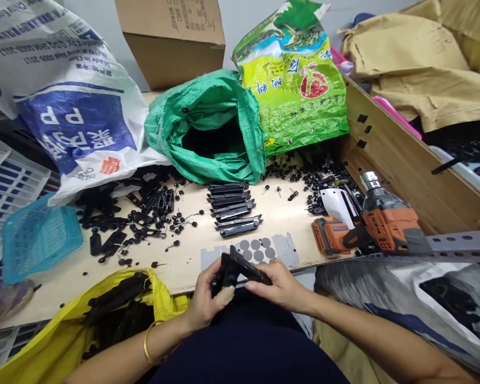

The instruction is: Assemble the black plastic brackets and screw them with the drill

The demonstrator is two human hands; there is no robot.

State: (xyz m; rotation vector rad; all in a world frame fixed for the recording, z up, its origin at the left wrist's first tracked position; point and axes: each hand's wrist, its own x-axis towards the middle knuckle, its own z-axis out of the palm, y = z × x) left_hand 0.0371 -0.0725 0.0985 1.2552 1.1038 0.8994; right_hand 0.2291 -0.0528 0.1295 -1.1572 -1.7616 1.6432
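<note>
Both hands hold black plastic parts (pixel 240 268) together just over the near edge of the wooden table (pixel 184 261). My left hand (pixel 206 301) is closed round the left end, thumb on top, a gold bangle on the wrist. My right hand (pixel 280 285) pinches the long flat piece from the right. A neat stack of similar black strips (pixel 234 208) lies on the table beyond the hands. Small black pins and clips (pixel 144 213) are scattered to the left.
An orange cordless drill (pixel 378 226) lies at the right. A green sack (pixel 212 128), a white and blue sack (pixel 64 101) and a cardboard box (pixel 172 37) stand behind. A blue basket (pixel 36 234) sits left, a yellow bag (pixel 116 309) of black parts near my left arm.
</note>
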